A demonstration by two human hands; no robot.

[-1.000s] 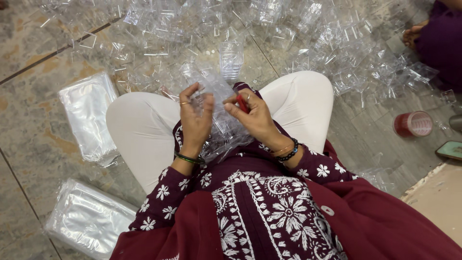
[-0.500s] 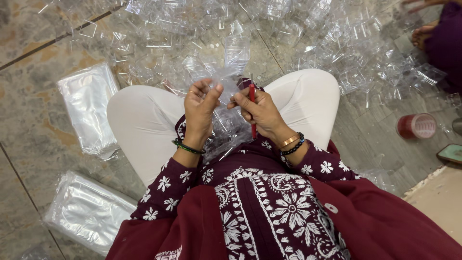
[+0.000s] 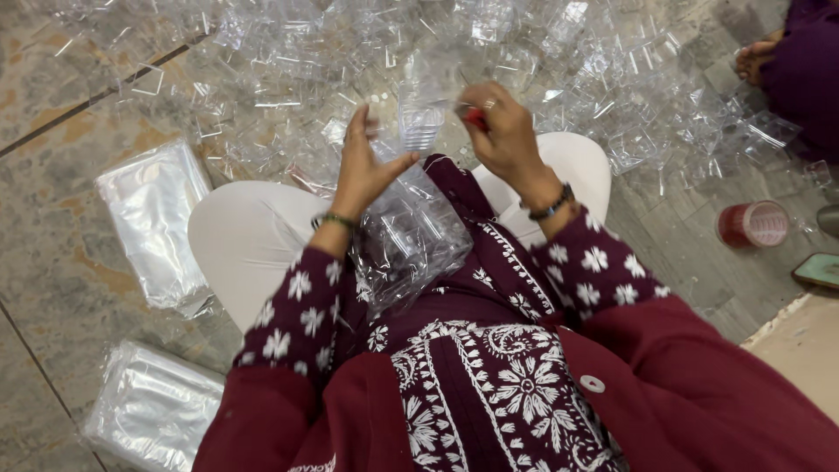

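I sit cross-legged on a stone floor in white trousers and a maroon embroidered top. My left hand (image 3: 363, 166) grips the upper edge of a clear plastic bag (image 3: 411, 236) stuffed with small clear plastic pieces; the bag hangs down onto my lap. My right hand (image 3: 498, 131) is raised beside it, pinching a small red object (image 3: 474, 116) and touching a clear plastic piece (image 3: 424, 122) at the bag's mouth. Both wrists wear bangles.
A wide heap of clear plastic pieces (image 3: 419, 44) covers the floor ahead. Two flat packs of clear bags lie at left (image 3: 153, 223) and lower left (image 3: 153, 406). A red-rimmed tape roll (image 3: 753, 224) sits at right. Another person's foot (image 3: 759, 54) shows top right.
Both hands have risen higher above my lap, lifting the bag's mouth. The right hand has swung up and right with the red object.
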